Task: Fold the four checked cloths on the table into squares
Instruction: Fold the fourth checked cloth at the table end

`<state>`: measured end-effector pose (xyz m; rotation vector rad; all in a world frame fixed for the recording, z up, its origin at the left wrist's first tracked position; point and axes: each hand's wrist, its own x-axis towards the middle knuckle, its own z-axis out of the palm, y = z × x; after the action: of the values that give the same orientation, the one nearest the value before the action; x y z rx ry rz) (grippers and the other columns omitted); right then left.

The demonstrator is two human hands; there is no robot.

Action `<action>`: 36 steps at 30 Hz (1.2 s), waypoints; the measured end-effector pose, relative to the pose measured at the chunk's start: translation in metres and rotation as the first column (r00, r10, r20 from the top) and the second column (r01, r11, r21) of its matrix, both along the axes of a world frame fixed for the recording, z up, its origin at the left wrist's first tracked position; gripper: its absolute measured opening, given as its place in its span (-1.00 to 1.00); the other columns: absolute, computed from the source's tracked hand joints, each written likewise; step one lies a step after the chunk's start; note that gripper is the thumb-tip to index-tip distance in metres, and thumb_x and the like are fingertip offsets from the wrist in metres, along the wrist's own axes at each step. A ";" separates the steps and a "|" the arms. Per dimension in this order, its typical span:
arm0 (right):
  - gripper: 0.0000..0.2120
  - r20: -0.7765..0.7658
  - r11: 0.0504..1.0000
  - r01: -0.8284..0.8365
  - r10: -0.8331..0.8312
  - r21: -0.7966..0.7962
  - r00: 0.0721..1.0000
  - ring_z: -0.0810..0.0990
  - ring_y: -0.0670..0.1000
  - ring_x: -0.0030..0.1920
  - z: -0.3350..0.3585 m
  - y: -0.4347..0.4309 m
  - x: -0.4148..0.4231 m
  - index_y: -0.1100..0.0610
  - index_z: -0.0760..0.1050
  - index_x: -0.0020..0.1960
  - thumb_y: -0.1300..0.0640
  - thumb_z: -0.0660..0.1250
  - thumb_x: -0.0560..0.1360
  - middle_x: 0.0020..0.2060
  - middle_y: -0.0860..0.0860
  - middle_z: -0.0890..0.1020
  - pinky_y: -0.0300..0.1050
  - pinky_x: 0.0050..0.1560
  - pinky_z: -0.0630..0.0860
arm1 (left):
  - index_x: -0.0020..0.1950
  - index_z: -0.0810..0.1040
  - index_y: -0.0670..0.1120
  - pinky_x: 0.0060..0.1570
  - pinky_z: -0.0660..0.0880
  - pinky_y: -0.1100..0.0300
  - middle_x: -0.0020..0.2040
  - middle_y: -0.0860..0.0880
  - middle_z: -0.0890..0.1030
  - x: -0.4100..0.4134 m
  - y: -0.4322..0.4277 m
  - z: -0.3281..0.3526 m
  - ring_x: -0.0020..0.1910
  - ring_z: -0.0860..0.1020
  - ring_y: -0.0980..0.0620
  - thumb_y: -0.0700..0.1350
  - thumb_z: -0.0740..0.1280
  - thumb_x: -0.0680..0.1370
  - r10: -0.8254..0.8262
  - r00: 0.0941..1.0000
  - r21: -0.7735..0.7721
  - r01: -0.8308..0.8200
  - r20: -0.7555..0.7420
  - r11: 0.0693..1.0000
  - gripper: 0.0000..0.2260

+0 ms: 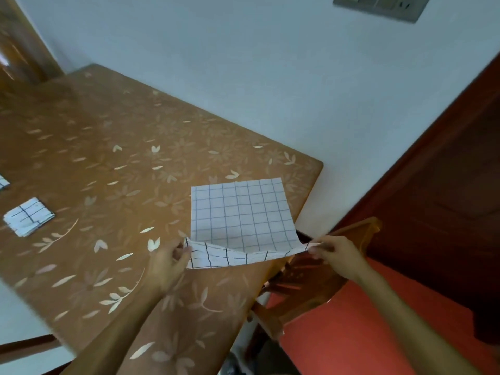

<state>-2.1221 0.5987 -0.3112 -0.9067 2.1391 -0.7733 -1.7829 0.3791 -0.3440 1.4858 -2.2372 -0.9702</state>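
Observation:
A white checked cloth (239, 212) lies spread near the right end of the brown flowered table (108, 147). Its near edge is lifted and curls over. My left hand (169, 262) pinches the near left corner, and my right hand (334, 251) pinches the near right corner just past the table's edge. A folded checked cloth (28, 216) rests as a small square at the far left. Part of another checked cloth (3, 182) shows at the left edge of the frame.
A wooden chair (305, 280) stands under my right hand beside the table's right end. A pale wall runs behind the table, with a dark wooden door (446, 185) on the right and red floor (351, 334) below.

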 end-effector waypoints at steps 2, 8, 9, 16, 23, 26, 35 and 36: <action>-0.96 -0.036 0.999 0.029 -0.030 -0.036 0.999 0.62 -0.10 -0.27 0.005 -0.013 -0.008 0.00 0.66 -0.05 0.09 0.45 0.50 -0.31 -0.04 0.67 -0.13 -0.16 0.51 | -0.16 0.59 -0.11 -0.31 0.39 0.16 -0.37 0.01 0.61 -0.014 -0.011 0.000 -0.33 0.56 0.08 -0.08 0.39 0.57 0.056 0.998 0.043 -0.054 -0.028 0.998 -0.85; -0.88 -0.102 0.997 0.073 -0.075 -0.021 0.992 0.55 -0.05 -0.15 -0.015 -0.084 -0.046 0.11 0.64 0.00 0.08 0.41 0.53 -0.07 0.05 0.62 -0.23 -0.19 0.41 | -0.12 0.60 -0.09 -0.37 0.43 0.20 -0.33 -0.01 0.64 -0.059 -0.058 -0.001 -0.46 0.58 0.11 -0.13 0.41 0.57 0.186 0.977 0.125 -0.173 -0.100 0.977 -0.92; -0.91 -0.093 0.998 0.061 -0.062 -0.012 0.994 0.56 -0.06 -0.16 -0.022 -0.098 -0.053 0.08 0.63 -0.04 0.07 0.40 0.53 -0.09 0.03 0.65 -0.28 -0.21 0.41 | -0.10 0.60 -0.08 -0.37 0.44 0.20 -0.32 -0.01 0.64 -0.066 -0.067 -0.004 -0.43 0.60 0.06 -0.11 0.41 0.57 0.215 0.973 0.140 -0.202 -0.087 0.969 -0.93; -0.83 -0.074 0.994 0.026 -0.018 0.102 0.997 0.57 0.02 -0.19 -0.077 -0.191 -0.094 0.11 0.57 -0.17 0.04 0.37 0.54 -0.26 0.00 0.63 -0.12 -0.19 0.40 | -0.05 0.58 -0.03 -0.38 0.48 0.16 -0.16 -0.01 0.68 -0.103 -0.132 -0.055 -0.41 0.63 -0.01 -0.07 0.39 0.57 0.319 0.947 0.165 -0.318 0.017 0.934 -0.95; -0.65 -0.101 0.987 0.060 -0.045 0.147 0.994 0.46 -0.02 -0.36 -0.124 -0.240 -0.117 0.03 0.37 -0.38 0.07 0.36 0.55 -0.45 -0.05 0.46 -0.13 -0.31 0.31 | 0.02 0.59 0.04 -0.17 0.63 -0.04 -0.15 0.06 0.66 -0.119 -0.173 -0.109 -0.28 0.65 -0.02 0.05 0.38 0.56 0.352 0.931 0.134 -0.363 0.095 0.922 -0.88; -0.69 -0.130 0.991 0.081 -0.067 0.109 0.989 0.46 0.01 -0.34 -0.134 -0.244 -0.120 0.09 0.41 -0.34 0.07 0.36 0.55 -0.42 -0.03 0.47 -0.22 -0.35 0.27 | 0.09 0.55 0.03 -0.17 0.58 0.02 -0.13 0.06 0.62 -0.127 -0.174 -0.111 -0.17 0.62 -0.06 0.05 0.37 0.57 0.309 0.938 0.012 -0.315 0.155 0.949 -0.84; -0.63 -0.557 0.942 -0.321 0.215 -0.097 0.802 0.42 0.10 0.36 -0.148 -0.201 -0.019 0.13 0.43 0.37 0.06 0.18 0.60 0.36 0.14 0.46 0.02 0.38 0.37 | 0.36 0.45 -0.13 0.18 0.53 -0.10 0.27 -0.21 0.52 -0.161 -0.072 -0.113 0.24 0.49 -0.16 -0.01 0.19 0.62 -0.212 0.950 -0.375 0.287 0.230 0.881 -0.65; -0.59 -0.554 0.915 -0.400 0.302 -0.062 0.776 0.35 0.09 0.44 -0.150 -0.192 0.004 0.13 0.40 0.41 0.05 0.18 0.60 0.43 0.13 0.41 0.02 0.44 0.28 | 0.38 0.41 -0.13 0.25 0.48 -0.16 0.33 -0.23 0.51 -0.162 -0.059 -0.120 0.31 0.48 -0.19 0.02 0.10 0.65 -0.297 0.917 -0.350 0.379 0.266 0.857 -0.63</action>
<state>-2.1185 0.4065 -0.4612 -1.7365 2.2675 -0.5596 -1.9449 0.3201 -0.4642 1.0700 -2.7048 -0.4100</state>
